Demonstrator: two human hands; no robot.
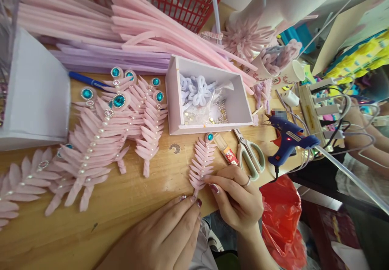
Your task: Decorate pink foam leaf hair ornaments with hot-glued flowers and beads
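Note:
A small pink feather-shaped craft piece point(200, 160) lies upright on the table, with a teal gem at its tip and a line of pearls down its middle. Its stem end is pinched between the fingertips of my left hand point(170, 229). My right hand point(237, 197) is closed in a pinch, its fingertips touching the piece's lower right edge beside a pearl; whatever is between them is too small to make out. Just above that hand are a small red-labelled pack point(226, 150) and green-handled scissors point(251, 154).
Larger pink feather pieces point(94, 144) are heaped at left. A white box point(209, 130) holds lilac loops and beads. Behind it lie pink fuzzy stems point(152, 31). At right stand a blue glue gun point(287, 136) and a power strip point(310, 112); a red bag point(282, 217) hangs below.

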